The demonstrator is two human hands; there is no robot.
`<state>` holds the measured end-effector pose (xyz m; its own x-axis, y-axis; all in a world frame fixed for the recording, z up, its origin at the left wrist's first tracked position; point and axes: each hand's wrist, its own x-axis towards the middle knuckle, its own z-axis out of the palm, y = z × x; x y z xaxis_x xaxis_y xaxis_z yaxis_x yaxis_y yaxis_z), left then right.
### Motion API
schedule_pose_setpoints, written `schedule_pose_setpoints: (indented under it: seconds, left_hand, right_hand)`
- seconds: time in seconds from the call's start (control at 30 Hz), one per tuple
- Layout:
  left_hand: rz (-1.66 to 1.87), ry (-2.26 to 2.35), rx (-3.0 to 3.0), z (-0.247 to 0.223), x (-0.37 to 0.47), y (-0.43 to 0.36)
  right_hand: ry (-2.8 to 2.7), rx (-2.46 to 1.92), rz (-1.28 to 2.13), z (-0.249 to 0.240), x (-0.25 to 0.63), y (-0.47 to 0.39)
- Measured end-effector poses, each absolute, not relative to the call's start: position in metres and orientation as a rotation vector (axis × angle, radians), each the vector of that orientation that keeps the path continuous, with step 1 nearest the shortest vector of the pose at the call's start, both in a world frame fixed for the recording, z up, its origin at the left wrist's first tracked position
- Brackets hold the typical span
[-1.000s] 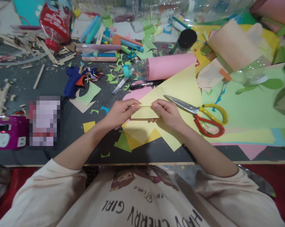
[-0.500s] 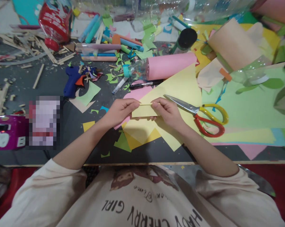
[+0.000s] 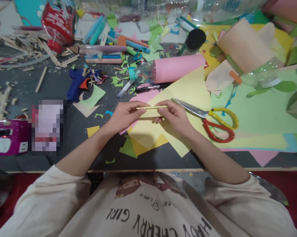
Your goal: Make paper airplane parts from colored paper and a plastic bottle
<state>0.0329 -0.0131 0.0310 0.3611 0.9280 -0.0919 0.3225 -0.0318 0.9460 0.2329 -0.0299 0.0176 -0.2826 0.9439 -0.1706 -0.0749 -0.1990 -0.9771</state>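
Between my two hands is a small piece of pale yellow paper [image 3: 151, 113], its upper edge rolled into a thin tube. My left hand [image 3: 130, 113] pinches its left end with thumb and fingers. My right hand [image 3: 171, 113] grips the right end, thumb on the front and fingertips showing beneath. Below the hands lies a larger yellow paper sheet [image 3: 195, 95]. Scissors [image 3: 205, 117] with one yellow and one red handle rest on it, partly open, just right of my right hand. Pink paper [image 3: 143, 97] shows behind my left hand.
A bottle wrapped in pink paper [image 3: 179, 69] and a black pen [image 3: 153, 87] lie beyond my hands. To the left are a blue glue gun [image 3: 75, 82], wooden sticks [image 3: 41, 79] and a purple box [image 3: 10, 136]. Green sheets [image 3: 264, 108] cover the right side.
The upper edge of the yellow paper is rolled further, and the flat part below is shorter. Both hands stay in nearly the same place, with fingers shifted slightly.
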Motion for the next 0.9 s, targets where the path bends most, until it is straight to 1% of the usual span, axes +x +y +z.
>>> schedule_pose_setpoints:
  seconds: [0.27, 0.47, 0.73, 0.9]
  left_hand:
    - [0.642, 1.089, 1.649, 0.0264, 0.0315, -0.0118]
    - [0.676, 1.066, 1.457, 0.0285, 0.0344, -0.0152]
    - [0.71, 1.073, 1.521, 0.0287, 0.0353, -0.0168]
    - [0.647, 1.021, 1.492, 0.026, 0.034, -0.0167]
  right_hand:
    - [-1.289, -1.116, 1.58, 0.0176, 0.2331, -0.0307]
    - [-1.29, -1.091, 1.59, 0.018, 0.2333, -0.0302]
    - [-1.301, -1.071, 1.559, 0.0192, 0.2321, -0.0319]
    - [-1.31, -1.077, 1.537, 0.0186, 0.232, -0.0325]
